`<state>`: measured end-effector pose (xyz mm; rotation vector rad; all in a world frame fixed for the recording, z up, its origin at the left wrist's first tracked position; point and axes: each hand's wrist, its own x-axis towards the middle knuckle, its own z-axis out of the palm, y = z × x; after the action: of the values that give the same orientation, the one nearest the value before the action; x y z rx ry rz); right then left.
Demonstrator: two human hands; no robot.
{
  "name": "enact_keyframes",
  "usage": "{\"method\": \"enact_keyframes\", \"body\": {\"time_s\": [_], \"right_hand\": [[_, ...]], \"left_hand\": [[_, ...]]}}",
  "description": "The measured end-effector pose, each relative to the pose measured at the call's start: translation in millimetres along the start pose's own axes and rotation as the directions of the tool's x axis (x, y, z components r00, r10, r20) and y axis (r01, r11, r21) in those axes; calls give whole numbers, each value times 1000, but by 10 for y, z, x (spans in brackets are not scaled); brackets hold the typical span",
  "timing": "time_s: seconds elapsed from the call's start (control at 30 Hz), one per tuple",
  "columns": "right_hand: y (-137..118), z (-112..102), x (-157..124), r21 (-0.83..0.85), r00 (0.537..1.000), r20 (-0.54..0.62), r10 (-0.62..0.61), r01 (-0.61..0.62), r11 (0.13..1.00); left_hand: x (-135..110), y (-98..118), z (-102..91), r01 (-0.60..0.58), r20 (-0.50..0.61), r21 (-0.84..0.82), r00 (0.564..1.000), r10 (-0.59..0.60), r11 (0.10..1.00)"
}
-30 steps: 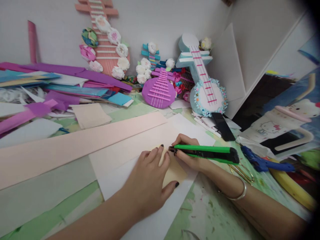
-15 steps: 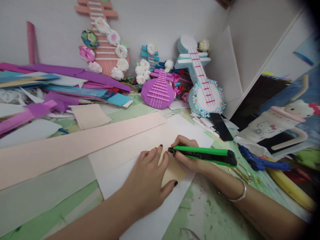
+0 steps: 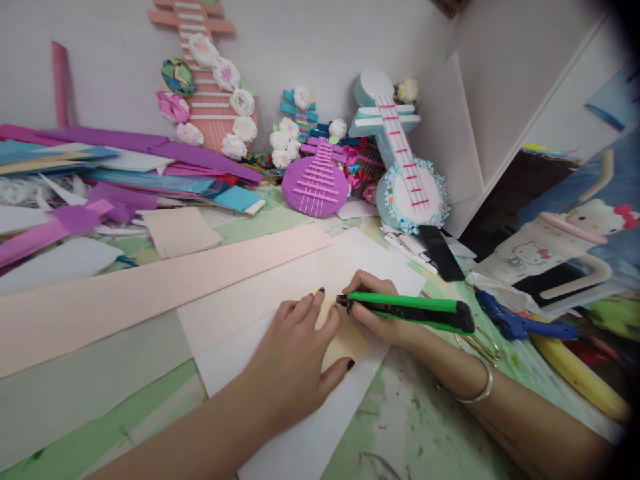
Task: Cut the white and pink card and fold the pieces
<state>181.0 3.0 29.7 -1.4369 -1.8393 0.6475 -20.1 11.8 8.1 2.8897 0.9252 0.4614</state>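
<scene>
My right hand (image 3: 373,303) is closed round a green and black utility knife (image 3: 410,310), its tip pointing left and down at a small cream piece of paper (image 3: 353,343). Flat over that piece lies my left hand (image 3: 300,353), fingers spread and pressing, partly hiding it. Both hands rest above white sheets (image 3: 320,433) on the table. Just beyond them a long pale pink strip (image 3: 165,293) runs across to the left. Whether the blade touches the paper cannot be made out.
Paper-craft lutes, among them a purple one (image 3: 315,187) and a light blue one (image 3: 413,187), lean at the wall. Coloured paper scraps (image 3: 150,147) pile up at left. Right of my arm are a phone (image 3: 443,253), blue-handled scissors (image 3: 520,323), a banana (image 3: 580,377) and a cup (image 3: 540,247).
Almost nothing differs. The view has shifted very slightly, while both hands and the utility knife keep their places over the paper.
</scene>
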Motion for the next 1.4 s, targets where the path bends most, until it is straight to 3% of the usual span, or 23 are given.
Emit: {"method": "enact_keyframes", "body": {"time_s": [0.57, 0.8, 1.4], "right_hand": [[-38, 15, -45, 71, 999, -31, 15, -12, 997], [-45, 4, -47, -2, 999, -26, -18, 18, 1000], [-41, 25, -64, 86, 999, -47, 10, -6, 996]], "left_hand": [[-12, 8, 9, -6, -23, 30, 1000, 6, 1000], [-6, -4, 17, -4, -27, 14, 1000, 4, 1000], [-7, 0, 18, -10, -38, 15, 999, 11, 1000]]}}
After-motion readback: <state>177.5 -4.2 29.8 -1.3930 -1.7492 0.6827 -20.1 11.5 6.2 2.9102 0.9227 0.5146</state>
